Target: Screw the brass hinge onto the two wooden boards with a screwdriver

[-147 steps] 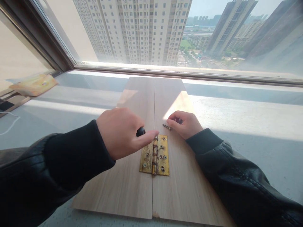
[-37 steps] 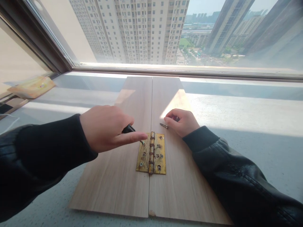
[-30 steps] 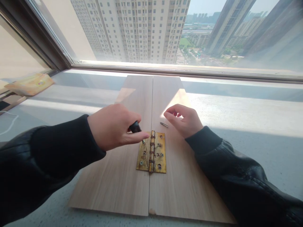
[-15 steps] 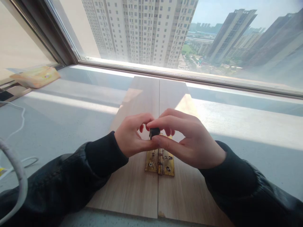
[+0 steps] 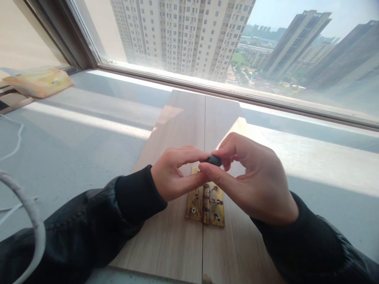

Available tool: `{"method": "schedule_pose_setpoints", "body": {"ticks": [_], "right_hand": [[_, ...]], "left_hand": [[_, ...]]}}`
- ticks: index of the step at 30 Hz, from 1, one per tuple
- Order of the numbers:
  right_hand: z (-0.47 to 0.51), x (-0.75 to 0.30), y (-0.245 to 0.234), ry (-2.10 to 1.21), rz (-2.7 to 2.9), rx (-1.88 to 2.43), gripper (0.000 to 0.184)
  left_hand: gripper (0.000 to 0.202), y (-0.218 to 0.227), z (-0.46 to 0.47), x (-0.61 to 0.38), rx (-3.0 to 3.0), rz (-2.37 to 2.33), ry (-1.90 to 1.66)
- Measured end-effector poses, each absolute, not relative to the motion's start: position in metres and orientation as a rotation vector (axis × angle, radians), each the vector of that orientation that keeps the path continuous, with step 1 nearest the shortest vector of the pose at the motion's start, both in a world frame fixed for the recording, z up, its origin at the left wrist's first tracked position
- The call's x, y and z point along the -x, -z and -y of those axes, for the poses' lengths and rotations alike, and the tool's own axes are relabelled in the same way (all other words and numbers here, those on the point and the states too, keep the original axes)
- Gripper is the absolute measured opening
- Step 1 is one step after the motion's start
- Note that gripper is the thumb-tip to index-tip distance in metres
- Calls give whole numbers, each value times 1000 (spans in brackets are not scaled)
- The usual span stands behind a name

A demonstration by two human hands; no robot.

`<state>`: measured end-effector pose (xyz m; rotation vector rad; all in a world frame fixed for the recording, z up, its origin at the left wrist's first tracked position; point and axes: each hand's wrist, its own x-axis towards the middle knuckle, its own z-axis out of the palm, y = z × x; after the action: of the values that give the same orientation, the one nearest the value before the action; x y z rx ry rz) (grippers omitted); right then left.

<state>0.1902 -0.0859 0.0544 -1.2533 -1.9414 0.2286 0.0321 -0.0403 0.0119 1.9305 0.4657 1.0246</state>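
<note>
A small, dark, rounded piece [image 5: 213, 160] is pinched at the fingertips of both hands; its kind is not clear. My left hand [image 5: 175, 173] closes on its left end with thumb and fingers. From the other side, my right hand [image 5: 260, 183] grips it between thumb and bent forefinger. Below the fingers lies a worn brass hinge [image 5: 206, 209], spanning the seam of two pale wooden boards [image 5: 166, 232]. Several screws show in the hinge, and its upper part is partly covered by my hands.
The boards rest on a light sill [image 5: 103, 157] under a large window. A yellow-orange soft packet [image 5: 41, 83] lies at the far left corner. White cables [image 5: 19, 138] run along the left side, and a thick pale loop [image 5: 37, 236] crosses in front of my left sleeve.
The dark piece has been turned in the fingers and now lies more sideways. My right hand has shifted its grip, with the forefinger more bent. The view has moved slightly.
</note>
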Motion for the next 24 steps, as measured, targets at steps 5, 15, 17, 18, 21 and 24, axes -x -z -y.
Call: {"method": "schedule_pose_setpoints", "body": {"ticks": [5,15,17,18,21,24], "right_hand": [[88,-185,-55,-141,1932,1303,21],[91,-173,-50,54,1864,1386,25],[93,-172,-53,94,1878,1393,25],[96,-171,-56,122,1872,1391,24],[114,-163,-67,-182,1794,1295,15],[142,-146,-70,-1207,1769,940,18]], "left_hand": [[18,-7,43,-35,-1899,-655,-1246],[11,-8,29,-26,-1919,-354,-1107],[13,-8,27,-25,-1914,-326,-1067],[12,-7,27,-25,-1917,-317,-1059],[12,-7,27,-27,-1924,-304,-1091],[15,-7,28,-29,-1939,-337,-1124]]}}
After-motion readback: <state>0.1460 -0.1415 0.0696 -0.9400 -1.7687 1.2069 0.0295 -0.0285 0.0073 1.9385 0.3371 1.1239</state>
